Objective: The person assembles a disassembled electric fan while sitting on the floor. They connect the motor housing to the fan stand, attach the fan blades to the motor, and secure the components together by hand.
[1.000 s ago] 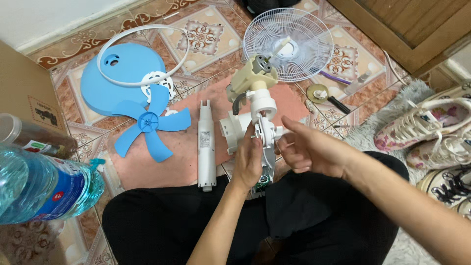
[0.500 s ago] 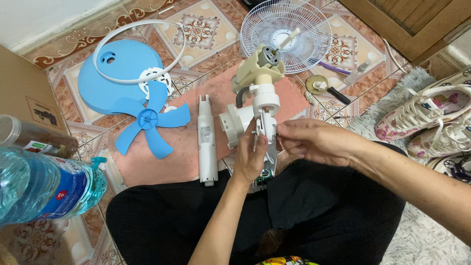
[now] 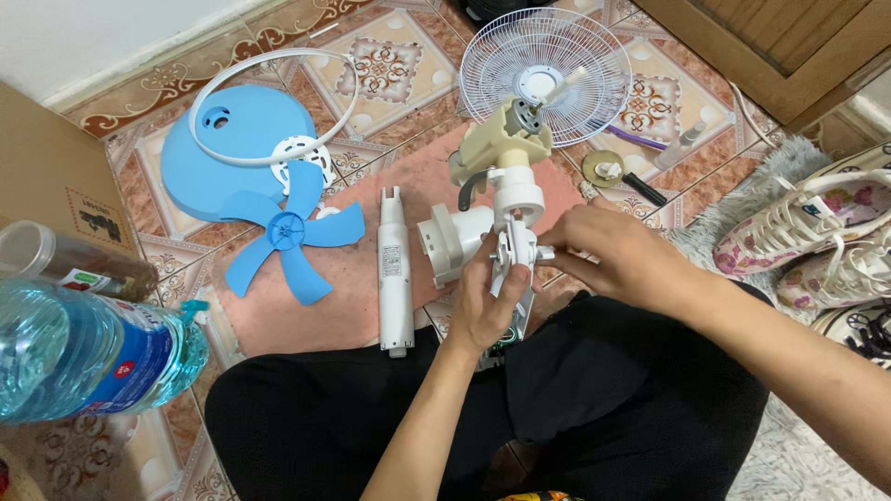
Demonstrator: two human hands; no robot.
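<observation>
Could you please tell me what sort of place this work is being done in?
Probably a home floor near an entrance: patterned floor tiles, sneakers beside a wooden door, and a fan blade lying on the floor.

left hand [image 3: 483,311]: bare, no ring, no glove, no watch at the wrist
right hand [image 3: 617,260]: bare as well, nothing worn on the fingers [image 3: 543,252] or the wrist
left forearm [image 3: 418,427]: bare up to the bottom edge of the view, no sleeve showing
right forearm [image 3: 798,366]: bare to the right edge of the view, no sleeve, no band
trousers [image 3: 594,399]: plain black cloth, loose, with soft folds over both legs
hem [image 3: 548,496]: a small strip of bright orange and yellow patterned cloth at the bottom edge, too little showing to tell what garment it is
</observation>
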